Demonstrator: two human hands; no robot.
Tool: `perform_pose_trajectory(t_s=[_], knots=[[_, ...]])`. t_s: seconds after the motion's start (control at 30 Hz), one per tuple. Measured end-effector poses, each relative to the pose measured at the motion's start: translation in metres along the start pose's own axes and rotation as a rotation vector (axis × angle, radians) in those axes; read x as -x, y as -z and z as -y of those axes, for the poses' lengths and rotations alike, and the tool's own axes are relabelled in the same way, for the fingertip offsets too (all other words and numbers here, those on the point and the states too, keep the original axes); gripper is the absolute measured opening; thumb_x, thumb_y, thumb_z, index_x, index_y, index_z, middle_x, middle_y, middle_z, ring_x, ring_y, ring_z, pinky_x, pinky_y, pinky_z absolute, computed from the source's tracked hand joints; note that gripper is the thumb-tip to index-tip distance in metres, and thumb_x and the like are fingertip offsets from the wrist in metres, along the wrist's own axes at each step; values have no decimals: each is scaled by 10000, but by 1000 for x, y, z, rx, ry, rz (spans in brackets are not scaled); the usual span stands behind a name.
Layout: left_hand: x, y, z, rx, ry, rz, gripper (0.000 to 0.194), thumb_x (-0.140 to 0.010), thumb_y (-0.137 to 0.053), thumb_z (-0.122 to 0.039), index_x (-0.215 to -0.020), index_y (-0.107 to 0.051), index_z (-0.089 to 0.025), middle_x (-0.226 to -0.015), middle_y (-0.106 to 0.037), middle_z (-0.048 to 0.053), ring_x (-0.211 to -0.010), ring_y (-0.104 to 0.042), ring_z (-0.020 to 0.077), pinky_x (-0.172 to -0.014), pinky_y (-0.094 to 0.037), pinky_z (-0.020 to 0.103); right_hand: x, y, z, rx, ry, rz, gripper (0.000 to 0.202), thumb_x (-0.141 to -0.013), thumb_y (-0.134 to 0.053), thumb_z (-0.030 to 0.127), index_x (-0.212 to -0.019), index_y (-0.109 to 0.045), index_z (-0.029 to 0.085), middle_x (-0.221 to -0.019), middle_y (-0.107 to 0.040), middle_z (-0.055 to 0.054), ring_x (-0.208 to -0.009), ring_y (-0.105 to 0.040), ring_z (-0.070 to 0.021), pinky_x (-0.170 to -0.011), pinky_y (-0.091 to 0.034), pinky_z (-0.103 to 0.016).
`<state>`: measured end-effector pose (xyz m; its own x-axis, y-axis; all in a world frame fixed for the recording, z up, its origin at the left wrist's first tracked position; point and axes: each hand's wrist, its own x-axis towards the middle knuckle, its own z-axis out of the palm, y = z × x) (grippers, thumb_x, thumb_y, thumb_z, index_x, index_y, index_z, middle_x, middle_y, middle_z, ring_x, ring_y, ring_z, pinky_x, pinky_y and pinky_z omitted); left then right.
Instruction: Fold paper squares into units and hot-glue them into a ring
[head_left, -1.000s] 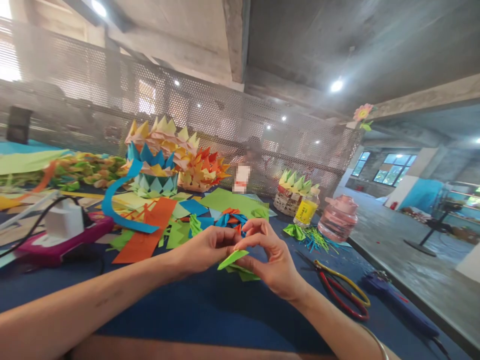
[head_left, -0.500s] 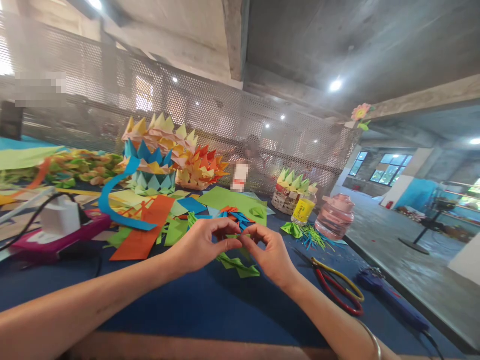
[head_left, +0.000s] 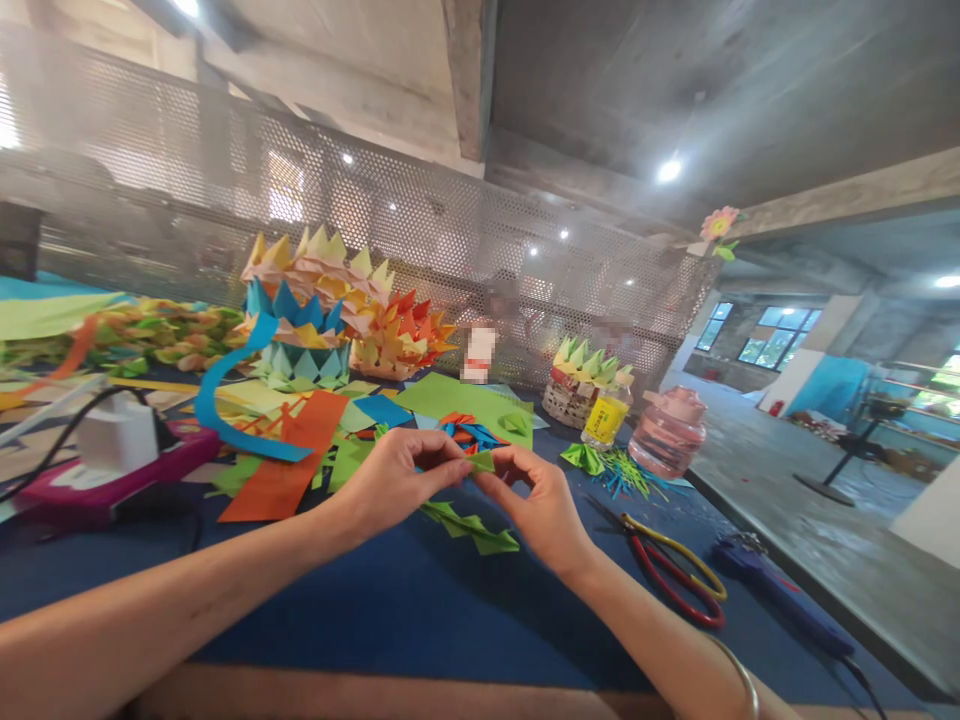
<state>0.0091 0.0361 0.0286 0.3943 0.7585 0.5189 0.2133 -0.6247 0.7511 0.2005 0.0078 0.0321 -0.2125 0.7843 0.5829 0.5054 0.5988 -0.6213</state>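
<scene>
Between my fingertips is a small folded piece of green paper (head_left: 482,461). My left hand (head_left: 394,478) pinches it from one side, thumb and forefinger pressed together. From the other side my right hand (head_left: 531,498) pinches it too, and the two hands almost touch. Just below lies a zigzag strip of folded green paper (head_left: 472,530) on the dark blue table. Behind my fingers rest folded orange and blue paper pieces (head_left: 466,430) on a green sheet (head_left: 435,398).
Scissors (head_left: 671,565) and a blue glue gun (head_left: 784,595) lie at right. Behind them stand a yellow-labelled bottle (head_left: 606,418) and a pink bottle (head_left: 667,435). Folded paper crowns (head_left: 304,365), an orange sheet (head_left: 289,460) and a magenta power strip (head_left: 124,485) are at left.
The green paper between my fingertips now shows more, as a pointed folded shape. My hands have shifted slightly, and both keep pinching.
</scene>
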Motion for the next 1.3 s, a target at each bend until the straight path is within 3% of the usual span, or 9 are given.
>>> perform_pose_trajectory(t_s=[0.23, 0.53, 0.7, 0.8, 0.97, 1.17, 1.3], knots=[[2, -4, -2, -48, -37, -13, 212, -799, -640, -366, -884, -708, -184, -810, -689, 16, -714, -598, 146, -660, -484, 237, 0, -1, -2, 47, 27, -5, 139, -811, -688, 291, -757, -712, 165, -662, -642, 7, -626, -540, -132, -638, -434, -245], [6, -6, -5, -120, -32, -2, 124, -772, -568, -236, -670, -598, -170, -633, -599, -12, -617, -515, 123, -578, -391, 212, 3, -2, 5, 81, 71, 50, 63, -770, -687, 169, -717, -712, 192, -662, -667, 17, -626, -577, -133, -639, -461, -242], [7, -8, -5, -153, -41, -5, 161, -784, -556, -269, -657, -576, -172, -594, -569, -20, -587, -490, 120, -531, -352, 208, 2, 2, 9, 99, 71, 79, 75, -771, -680, 169, -721, -727, 201, -695, -700, 15, -642, -608, -144, -656, -486, -254], [3, -8, -1, -168, -65, -38, 199, -832, -551, -329, -717, -615, -180, -658, -624, -8, -642, -550, 143, -583, -405, 221, -1, 6, 5, 132, 46, 75, 95, -806, -657, 210, -808, -751, 195, -738, -727, -2, -686, -645, -165, -673, -499, -262], [5, -6, 3, -216, -177, -63, 164, -901, -508, -321, -963, -599, -201, -920, -666, 43, -862, -611, 195, -802, -454, 299, -7, 26, -17, 256, -28, 19, 226, -857, -541, 191, -910, -760, 182, -917, -755, -51, -822, -674, -208, -766, -502, -302], [19, -13, -6, -260, -515, 180, 74, -940, -489, -196, -974, -554, -199, -1054, -613, 64, -1018, -556, 193, -914, -430, 327, 4, 49, -42, 431, -151, 70, 276, -777, -504, 97, -832, -765, 169, -648, -701, -6, -581, -612, -159, -605, -482, -251], [24, -16, -5, -330, -600, 281, 178, -936, -485, -147, -1056, -597, -215, -1169, -591, 79, -1086, -557, 213, -953, -436, 364, 18, 49, -41, 524, -170, 89, 314, -750, -560, 88, -998, -739, 161, -854, -721, -62, -609, -615, -143, -657, -516, -269]])
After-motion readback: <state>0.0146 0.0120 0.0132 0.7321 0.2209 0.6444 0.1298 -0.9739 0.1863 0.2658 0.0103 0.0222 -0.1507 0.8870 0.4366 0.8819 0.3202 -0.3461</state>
